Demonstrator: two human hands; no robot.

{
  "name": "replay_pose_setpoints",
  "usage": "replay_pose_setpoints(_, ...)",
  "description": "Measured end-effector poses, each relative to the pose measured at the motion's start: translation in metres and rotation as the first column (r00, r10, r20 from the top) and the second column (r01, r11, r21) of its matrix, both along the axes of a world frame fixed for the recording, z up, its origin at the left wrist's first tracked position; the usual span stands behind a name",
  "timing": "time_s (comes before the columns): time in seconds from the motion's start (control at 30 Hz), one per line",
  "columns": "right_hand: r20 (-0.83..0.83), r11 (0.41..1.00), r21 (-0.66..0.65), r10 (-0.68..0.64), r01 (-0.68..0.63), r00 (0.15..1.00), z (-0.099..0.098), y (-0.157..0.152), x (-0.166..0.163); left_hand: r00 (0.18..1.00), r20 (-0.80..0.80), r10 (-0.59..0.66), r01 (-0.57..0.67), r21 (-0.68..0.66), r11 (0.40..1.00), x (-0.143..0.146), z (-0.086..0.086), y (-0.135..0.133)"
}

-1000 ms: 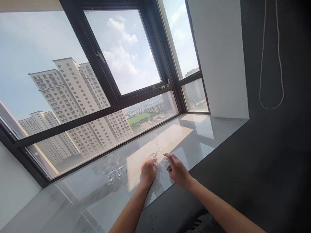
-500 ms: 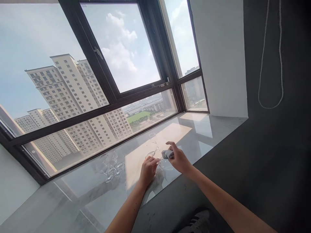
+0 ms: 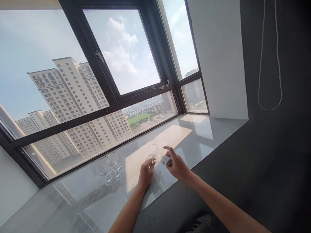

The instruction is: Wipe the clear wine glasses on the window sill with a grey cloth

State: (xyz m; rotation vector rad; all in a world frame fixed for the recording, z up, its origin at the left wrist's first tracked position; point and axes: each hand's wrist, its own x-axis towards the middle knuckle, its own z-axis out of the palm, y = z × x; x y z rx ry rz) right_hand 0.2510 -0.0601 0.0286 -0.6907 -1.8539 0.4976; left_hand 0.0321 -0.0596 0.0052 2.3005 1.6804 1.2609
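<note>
My left hand (image 3: 146, 171) pinches a clear stemmed glass (image 3: 157, 156) between thumb and fingers, above the sunlit part of the sill. The glass is thin and see-through, so its outline is hard to follow. In my right hand (image 3: 178, 165) is a bunched pale grey cloth (image 3: 166, 160), close to the right side of the glass. The index finger of that hand sticks out past the cloth. Just beyond, another clear stemmed glass (image 3: 152, 139) stands on the sill, partly hidden by the held one.
Several stemmed glasses (image 3: 109, 170) stand grouped on the glossy windowsill (image 3: 97, 207) to the left. Dark window frames (image 3: 116, 105) rise behind it. A looped blind cord (image 3: 259, 81) hangs at the right. Below the sill's front edge is a shoe (image 3: 200, 223).
The held glass has turned, its round outline now showing more toward the cloth. My left hand has shifted slightly left, my right hand slightly down and left with the cloth.
</note>
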Motion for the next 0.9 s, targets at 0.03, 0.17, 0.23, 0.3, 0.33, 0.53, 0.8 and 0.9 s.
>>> replay_pose_setpoints(0.03, 0.006, 1.0, 0.009, -0.009, 0.009, 1.0, 0.002, 0.001, 0.002, 1.0, -0.012, 0.014, -0.014, 0.017, 1.0, 0.0, 0.001, -0.001)
replay_pose_setpoints(0.17, 0.03, 0.998, 0.023, -0.057, 0.056, 0.998, 0.008, 0.006, 0.014, 0.992, -0.12, 0.042, -0.039, 0.027, 0.999, 0.003, 0.004, -0.006)
replay_pose_setpoints(0.23, 0.047, 0.999, 0.015, -0.047, 0.046, 0.998, 0.009, 0.007, 0.017, 0.981, -0.194, 0.009, -0.006, 0.015, 1.0, 0.005, 0.005, -0.007)
replay_pose_setpoints(0.3, 0.049, 1.0, -0.003, 0.004, -0.004, 0.999, 0.012, 0.005, 0.017, 0.975, -0.22, -0.03, 0.029, -0.005, 1.0, 0.007, 0.005, -0.008)
replay_pose_setpoints(0.33, 0.028, 0.999, -0.026, 0.047, -0.046, 0.999, 0.014, 0.003, 0.016, 0.976, -0.21, -0.051, 0.047, -0.021, 0.999, 0.008, 0.006, -0.009)
replay_pose_setpoints(0.53, -0.358, 0.925, -0.285, 0.139, -0.25, 0.923, 0.019, 0.002, 0.009, 0.992, -0.129, -0.004, 0.003, -0.007, 1.0, 0.007, 0.006, -0.003)
replay_pose_setpoints(0.8, -0.249, 0.953, -0.236, -0.25, 0.192, 0.936, -0.034, 0.042, 0.019, 0.998, 0.066, -0.006, 0.021, -0.237, 0.971, 0.003, -0.003, 0.035)
replay_pose_setpoints(0.9, -0.171, 0.944, -0.206, -0.295, 0.259, 0.94, -0.046, 0.047, 0.02, 1.0, -0.018, -0.008, 0.003, -0.237, 0.972, 0.01, -0.005, 0.049)
